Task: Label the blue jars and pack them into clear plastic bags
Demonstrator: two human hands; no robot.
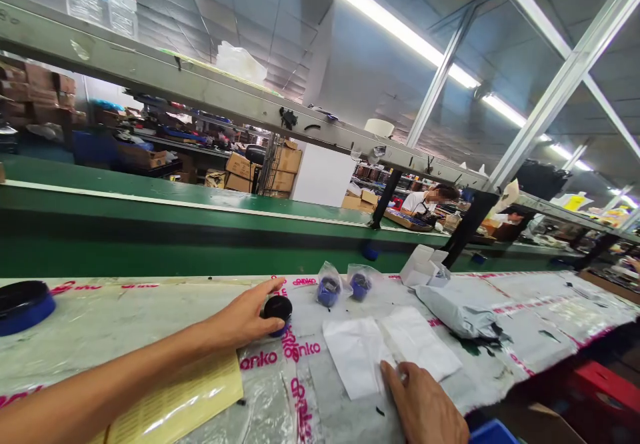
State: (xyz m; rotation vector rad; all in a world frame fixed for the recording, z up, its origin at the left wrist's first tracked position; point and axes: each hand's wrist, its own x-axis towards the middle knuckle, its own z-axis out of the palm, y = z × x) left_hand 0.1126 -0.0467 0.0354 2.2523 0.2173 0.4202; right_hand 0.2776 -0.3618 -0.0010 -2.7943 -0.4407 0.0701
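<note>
My left hand reaches over the bench with thumb and fingers spread around a small round blue piece with a black top. The thumb lies at its near side, and the forefinger stretches past its far side. At the front, my right hand has thumb and curled fingers on the lower edge of a white flat bag; the grip itself is partly hidden. Another white sheet or bag lies beside it. Beyond them stand two blue pieces in clear bags, one left and one right.
A larger blue and black round piece sits far left. Yellow label sheets lie under my left forearm. An open white box and a grey plastic parcel are to the right. Behind runs a green conveyor beneath a metal shelf.
</note>
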